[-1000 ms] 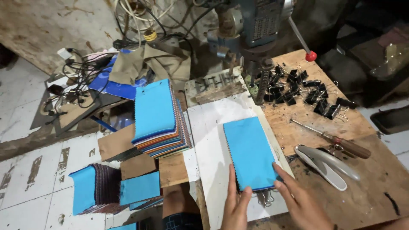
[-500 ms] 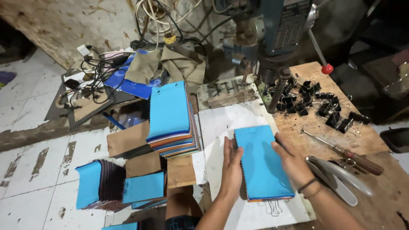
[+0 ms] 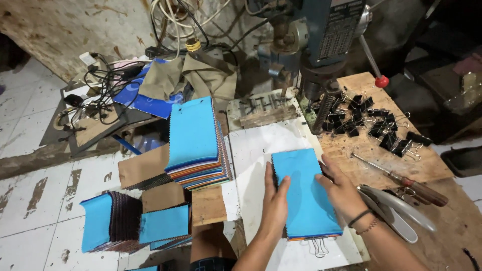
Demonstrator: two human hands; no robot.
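Lengthwise, blue swatch stack [image 3: 305, 198] points toward drill press [image 3: 321, 45].
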